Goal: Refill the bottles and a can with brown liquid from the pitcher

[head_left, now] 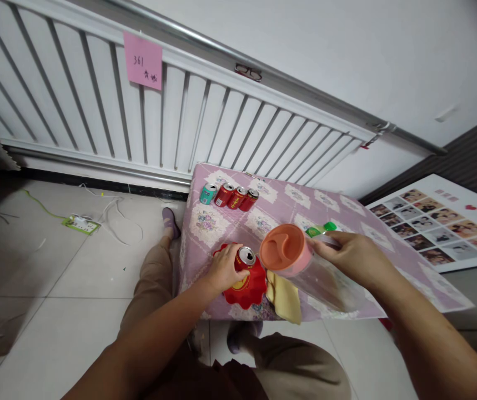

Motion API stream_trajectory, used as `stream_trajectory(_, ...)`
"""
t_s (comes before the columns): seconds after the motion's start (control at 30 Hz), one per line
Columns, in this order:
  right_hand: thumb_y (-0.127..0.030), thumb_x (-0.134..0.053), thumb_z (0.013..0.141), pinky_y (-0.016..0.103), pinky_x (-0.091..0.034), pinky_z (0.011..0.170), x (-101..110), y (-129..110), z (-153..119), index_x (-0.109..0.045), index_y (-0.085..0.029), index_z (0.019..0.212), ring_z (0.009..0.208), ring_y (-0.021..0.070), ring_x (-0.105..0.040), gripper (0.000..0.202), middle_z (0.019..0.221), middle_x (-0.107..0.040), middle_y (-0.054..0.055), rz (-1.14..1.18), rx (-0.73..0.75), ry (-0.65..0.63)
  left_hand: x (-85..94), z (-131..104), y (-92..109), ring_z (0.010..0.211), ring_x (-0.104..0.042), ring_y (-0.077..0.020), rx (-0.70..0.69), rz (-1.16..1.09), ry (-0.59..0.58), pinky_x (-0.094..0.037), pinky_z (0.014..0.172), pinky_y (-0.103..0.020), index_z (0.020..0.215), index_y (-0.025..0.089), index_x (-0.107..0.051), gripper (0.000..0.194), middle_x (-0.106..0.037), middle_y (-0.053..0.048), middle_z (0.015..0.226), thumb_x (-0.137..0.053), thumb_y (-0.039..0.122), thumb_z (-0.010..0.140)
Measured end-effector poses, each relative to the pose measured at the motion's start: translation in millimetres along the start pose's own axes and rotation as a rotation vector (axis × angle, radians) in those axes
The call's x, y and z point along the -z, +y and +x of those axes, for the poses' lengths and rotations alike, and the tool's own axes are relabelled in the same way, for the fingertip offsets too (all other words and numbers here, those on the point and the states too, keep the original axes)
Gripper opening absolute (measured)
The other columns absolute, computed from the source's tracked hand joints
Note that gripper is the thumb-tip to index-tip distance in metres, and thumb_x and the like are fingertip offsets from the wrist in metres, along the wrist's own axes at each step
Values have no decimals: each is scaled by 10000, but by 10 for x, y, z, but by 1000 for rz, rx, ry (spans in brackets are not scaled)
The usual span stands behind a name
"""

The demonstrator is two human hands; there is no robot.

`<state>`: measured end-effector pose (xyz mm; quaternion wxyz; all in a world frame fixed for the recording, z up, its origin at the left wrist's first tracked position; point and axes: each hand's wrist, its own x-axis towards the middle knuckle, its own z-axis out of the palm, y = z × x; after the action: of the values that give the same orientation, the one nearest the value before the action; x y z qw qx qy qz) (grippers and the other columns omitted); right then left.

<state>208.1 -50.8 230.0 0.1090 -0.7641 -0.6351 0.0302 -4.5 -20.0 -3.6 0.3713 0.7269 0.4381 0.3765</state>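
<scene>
My left hand (226, 269) is wrapped around an open red drink can (246, 256), standing upright over a red scalloped tray (249, 291). In my right hand (342, 250) is the handle of a clear pitcher (325, 286) with a coral-orange lid (283, 247). The pitcher leans over, its lid end close to the can's right side without visibly touching it. Whether liquid is flowing I cannot tell. A folded yellow cloth (286, 300) lies beside the tray, at the table's front edge.
Toward the table's back left, a teal can (207, 194) stands in a row with three red cans (237, 197). Something green (321, 229) lies behind my right hand. A photo board (446, 222) leans at right; a radiator (205, 116) runs behind the floral-covered table (300, 197). A power strip (80, 224) lies on the floor.
</scene>
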Motion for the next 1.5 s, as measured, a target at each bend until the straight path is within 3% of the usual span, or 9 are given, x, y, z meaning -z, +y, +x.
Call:
stream_trajectory(0.37, -779, -592, 732, 304, -350, 485, -167, 131, -32, -632, -230, 610, 505, 159, -459, 564, 484, -512, -12, 77, 5, -7, -28, 7, -32, 1351, -582, -320, -20, 18, 7, -458, 1147, -526, 1361, 234, -500, 718, -633, -107, 1398, -855, 148, 743)
stream_trajectory(0.57, -751, -584, 716, 283, -310, 458, -231, 198, -43, -577, -239, 541, 471, 136, -403, 541, 461, -435, -35, 117, -18, -19, -41, 10, -53, 1356, -578, -323, -13, 28, -5, -452, 1146, -526, 1374, 235, -494, 721, -626, -115, 1411, -847, 158, 750)
stream_trajectory(1.0, -740, -605, 650, 281, -307, 453, -256, 264, -70, -577, -238, 515, 480, 131, -391, 520, 486, -442, -29, 284, -93, -11, -73, 2, -105, 1379, -565, -313, -19, 21, -10, -428, 1178, -518, 1408, 262, -484, 764, -606, -112, 1444, -854, 165, 746)
stream_trajectory(1.2, -690, -636, 688, 272, -310, 459, -312, 358, -48, -567, -236, 519, 488, 129, -399, 489, 492, -447, -37, 328, -38, -15, -54, 8, -85, 1373, -570, -325, -3, 10, -16, -421, 1180, -535, 1395, 253, -495, 780, -612, -118, 1440, -866, 144, 717)
stream_trajectory(1.37, -668, -677, 697, 270, -354, 478, -310, 503, -26, -652, -217, 592, 524, 144, -456, 464, 547, -530, -18, 440, -47, 29, -27, 9, -62, 1392, -558, -331, -1, -9, -42, -405, 1195, -545, 1402, 246, -491, 778, -603, -133, 1462, -846, 123, 720)
stream_trajectory(1.5, -665, -697, 721, 279, -346, 497, -303, 589, -11, -604, -230, 580, 515, 137, -424, 467, 534, -497, -26, 550, -89, 147, -11, -2, -47, 1376, -573, -327, 2, -31, -33, -411, 1195, -544, 1396, 238, -491, 752, -616, -134, 1448, -832, 135, 734)
